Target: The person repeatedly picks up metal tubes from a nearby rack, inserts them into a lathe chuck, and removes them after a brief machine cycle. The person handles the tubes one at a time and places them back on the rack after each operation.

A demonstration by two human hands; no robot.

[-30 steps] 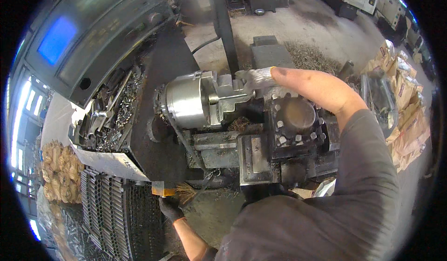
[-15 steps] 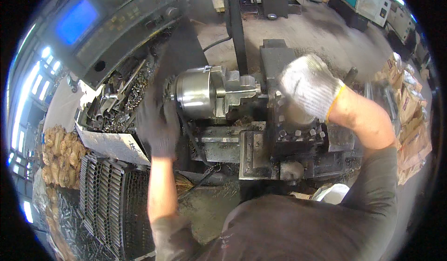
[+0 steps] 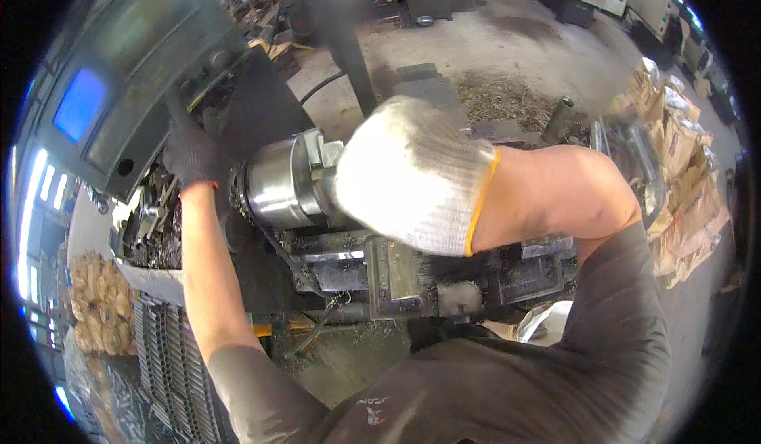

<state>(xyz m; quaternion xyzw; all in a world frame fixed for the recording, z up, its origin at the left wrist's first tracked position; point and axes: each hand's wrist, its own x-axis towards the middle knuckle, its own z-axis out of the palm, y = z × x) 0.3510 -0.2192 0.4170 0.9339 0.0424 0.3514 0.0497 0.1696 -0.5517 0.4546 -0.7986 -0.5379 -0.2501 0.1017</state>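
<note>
My left hand (image 3: pixel 192 155), in a dark glove, reaches up to the lower edge of a machine control panel (image 3: pixel 135 87). One finger stretches toward the panel and nothing shows in the hand. In a white knit glove with a yellow cuff, my right hand (image 3: pixel 412 178) is beside the jaws (image 3: pixel 321 155) of a shiny lathe chuck (image 3: pixel 279 186). The back of the glove faces me, so its fingers and anything in them are hidden. It also covers much of the tool block behind it.
A tray (image 3: pixel 151 277) of metal chips and tools sits left of the chuck. Below it are stacked metal tubes (image 3: pixel 170 357). Tan sacks (image 3: pixel 99 305) stand at the left, more bags (image 3: pixel 686 182) at the right. Metal shavings (image 3: pixel 507 99) lie on the floor beyond the lathe.
My left hand has moved left and up, from beside the chuck to the panel. My right hand has come from above the tool block leftward to the chuck jaws. The view has shifted.
</note>
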